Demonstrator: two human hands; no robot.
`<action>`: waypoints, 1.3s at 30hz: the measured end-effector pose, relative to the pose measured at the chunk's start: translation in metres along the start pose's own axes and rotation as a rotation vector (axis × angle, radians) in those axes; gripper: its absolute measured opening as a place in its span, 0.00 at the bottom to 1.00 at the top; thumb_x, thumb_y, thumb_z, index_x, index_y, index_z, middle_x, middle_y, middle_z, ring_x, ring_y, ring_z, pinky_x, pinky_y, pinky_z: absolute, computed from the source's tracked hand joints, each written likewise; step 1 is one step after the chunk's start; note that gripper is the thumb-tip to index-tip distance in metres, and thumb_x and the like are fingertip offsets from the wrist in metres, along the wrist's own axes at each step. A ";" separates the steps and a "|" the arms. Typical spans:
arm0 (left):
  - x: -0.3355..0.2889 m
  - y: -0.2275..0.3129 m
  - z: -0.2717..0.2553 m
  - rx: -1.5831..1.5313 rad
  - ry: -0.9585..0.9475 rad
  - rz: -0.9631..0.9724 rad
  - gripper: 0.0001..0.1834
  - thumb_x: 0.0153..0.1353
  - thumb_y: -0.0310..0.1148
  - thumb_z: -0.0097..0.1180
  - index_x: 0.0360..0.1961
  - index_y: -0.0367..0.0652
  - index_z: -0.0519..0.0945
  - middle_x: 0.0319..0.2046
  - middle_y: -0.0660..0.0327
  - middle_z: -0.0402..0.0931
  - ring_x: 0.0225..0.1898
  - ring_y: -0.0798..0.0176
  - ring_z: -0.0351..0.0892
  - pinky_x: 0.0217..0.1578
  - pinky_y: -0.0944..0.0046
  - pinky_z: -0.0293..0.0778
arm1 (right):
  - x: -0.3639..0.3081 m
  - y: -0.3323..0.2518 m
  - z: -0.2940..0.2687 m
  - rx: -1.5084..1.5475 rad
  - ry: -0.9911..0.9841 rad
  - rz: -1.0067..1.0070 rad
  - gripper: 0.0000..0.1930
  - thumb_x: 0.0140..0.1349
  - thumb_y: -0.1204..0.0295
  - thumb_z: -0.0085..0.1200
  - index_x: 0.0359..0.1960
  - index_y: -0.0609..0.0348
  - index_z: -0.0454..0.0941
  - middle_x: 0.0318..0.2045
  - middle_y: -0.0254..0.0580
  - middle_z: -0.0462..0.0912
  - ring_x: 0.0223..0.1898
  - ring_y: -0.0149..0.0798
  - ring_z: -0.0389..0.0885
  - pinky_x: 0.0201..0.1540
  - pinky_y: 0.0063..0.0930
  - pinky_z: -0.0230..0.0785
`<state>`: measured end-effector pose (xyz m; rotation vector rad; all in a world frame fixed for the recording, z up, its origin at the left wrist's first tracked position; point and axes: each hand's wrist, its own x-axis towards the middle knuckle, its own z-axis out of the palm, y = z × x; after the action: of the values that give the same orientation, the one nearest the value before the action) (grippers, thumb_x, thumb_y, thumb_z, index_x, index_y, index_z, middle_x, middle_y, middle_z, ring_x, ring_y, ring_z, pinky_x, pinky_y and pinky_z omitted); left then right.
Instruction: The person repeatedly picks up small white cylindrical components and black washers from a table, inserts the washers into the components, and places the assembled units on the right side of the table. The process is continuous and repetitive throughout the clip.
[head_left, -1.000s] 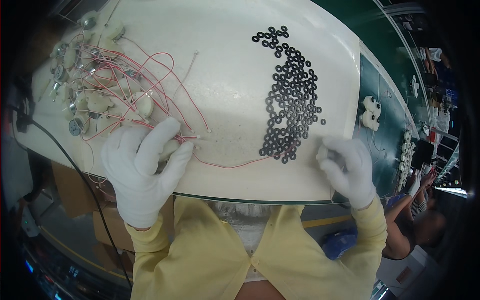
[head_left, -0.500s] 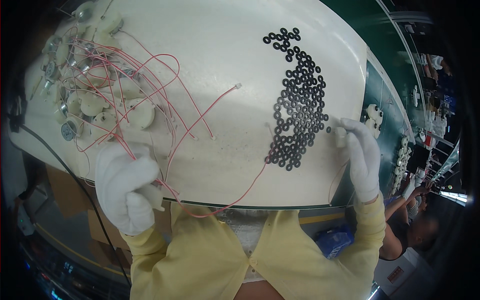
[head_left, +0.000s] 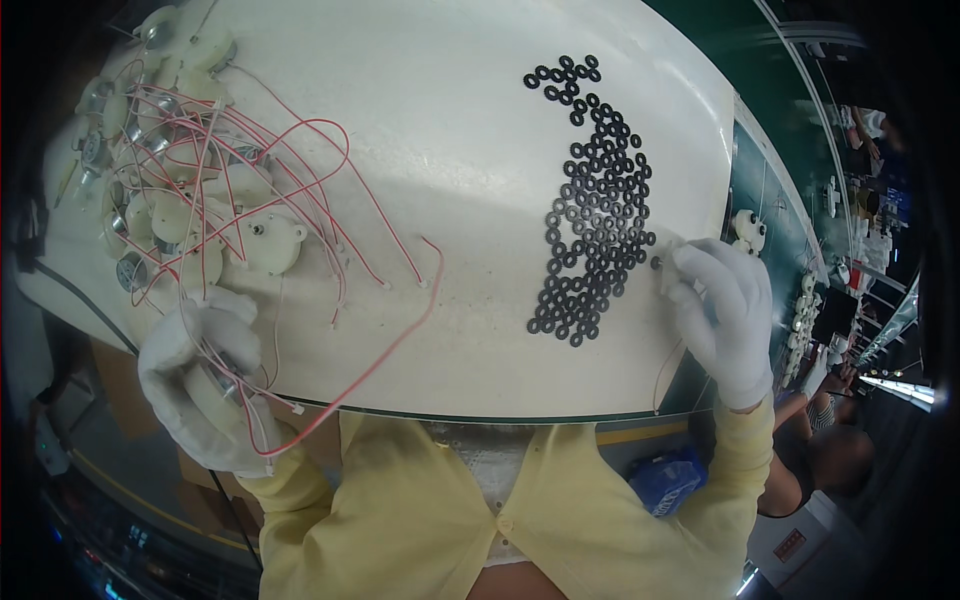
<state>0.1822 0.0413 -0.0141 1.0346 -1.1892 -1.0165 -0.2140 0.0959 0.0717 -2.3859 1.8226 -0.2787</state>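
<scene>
My gloved left hand (head_left: 195, 375) is closed around a small cream-coloured geared motor (head_left: 222, 392) at the table's front left edge. Thin red and white wires (head_left: 355, 380) trail from it, one red pair looping out over the tabletop. At the right, my gloved right hand (head_left: 728, 315) has its fingers bent together around a small whitish piece (head_left: 669, 262), partly hidden by the fingertips. A lone black ring (head_left: 656, 263) lies right beside those fingertips. Many more black rings (head_left: 600, 210) are spread flat in a long patch to the left of this hand.
A heap of similar cream motors (head_left: 270, 240) with tangled wires covers the left of the white table (head_left: 450, 340). More cream parts (head_left: 748, 232) stand on the green surface at the right. A black cable (head_left: 80, 295) hangs off the left edge. Other people sit at the far right.
My left hand has moved left and turned, so the motor in it now shows; its wires have swung. My right hand has shifted slightly and its fingers have bent more.
</scene>
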 end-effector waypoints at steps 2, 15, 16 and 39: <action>0.001 -0.002 0.001 -0.035 0.033 -0.010 0.33 0.79 0.49 0.34 0.58 0.25 0.75 0.30 0.45 0.74 0.30 0.61 0.67 0.34 0.65 0.63 | 0.002 0.001 0.000 0.003 -0.020 0.000 0.15 0.52 0.77 0.64 0.42 0.56 0.79 0.31 0.35 0.84 0.30 0.41 0.82 0.34 0.35 0.69; -0.003 -0.004 0.006 0.027 0.097 -0.009 0.31 0.80 0.50 0.32 0.60 0.32 0.76 0.31 0.43 0.74 0.24 0.65 0.63 0.32 0.66 0.60 | -0.003 0.010 0.001 0.036 -0.040 -0.001 0.17 0.52 0.69 0.69 0.44 0.51 0.81 0.28 0.28 0.82 0.29 0.40 0.80 0.34 0.35 0.65; -0.003 -0.004 0.005 0.041 0.103 -0.014 0.31 0.80 0.50 0.32 0.60 0.33 0.76 0.31 0.42 0.75 0.24 0.65 0.63 0.32 0.66 0.61 | -0.001 0.009 -0.002 -0.008 -0.061 -0.023 0.17 0.51 0.69 0.69 0.44 0.50 0.81 0.29 0.28 0.82 0.30 0.40 0.80 0.35 0.35 0.65; 0.000 -0.003 -0.009 -0.005 -0.099 0.013 0.29 0.81 0.48 0.34 0.61 0.32 0.75 0.42 0.38 0.78 0.24 0.66 0.67 0.33 0.69 0.66 | 0.033 0.006 -0.035 -0.371 -0.422 -0.233 0.11 0.57 0.69 0.60 0.43 0.46 0.82 0.24 0.31 0.74 0.30 0.39 0.76 0.42 0.36 0.68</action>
<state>0.1906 0.0412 -0.0176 0.9808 -1.2721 -1.0699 -0.2191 0.0633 0.1068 -2.6297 1.5054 0.5516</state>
